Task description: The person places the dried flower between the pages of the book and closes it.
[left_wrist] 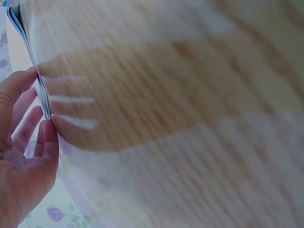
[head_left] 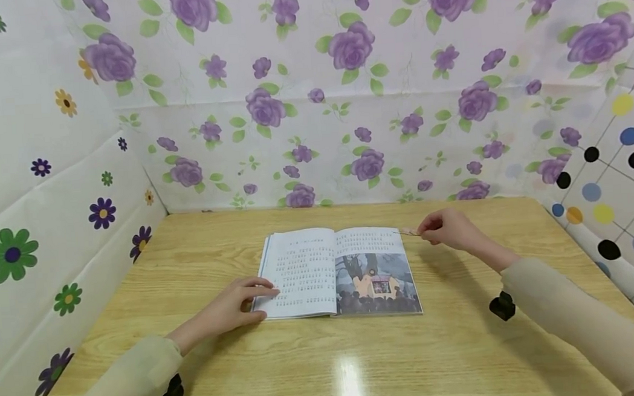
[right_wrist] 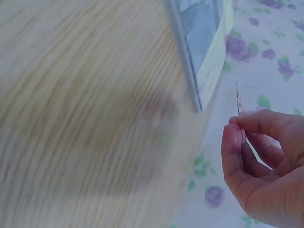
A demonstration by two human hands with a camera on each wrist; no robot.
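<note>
An open book (head_left: pixel 306 283) lies on the wooden table, printed text on its left page and a picture under text on its right page. My left hand (head_left: pixel 231 304) rests on the left page's outer edge, fingers over the paper and thumb near the lower corner. In the left wrist view that hand (left_wrist: pixel 28 123) touches the edges of the stacked pages. Past the book's upper right corner, my right hand (head_left: pixel 447 229) pinches a thin, bookmark-like metal piece (right_wrist: pixel 237 97) between thumb and fingertips. It has a small pinkish part, and its tip points toward the right page.
The wooden table (head_left: pixel 223 361) extends around the book. Behind it hangs a purple-rose cloth (head_left: pixel 302 132). A flower-printed cloth (head_left: pixel 50 196) stands on the left and a dotted one (head_left: pixel 621 185) on the right. Black wrist devices (head_left: pixel 502 306) sit under both sleeves.
</note>
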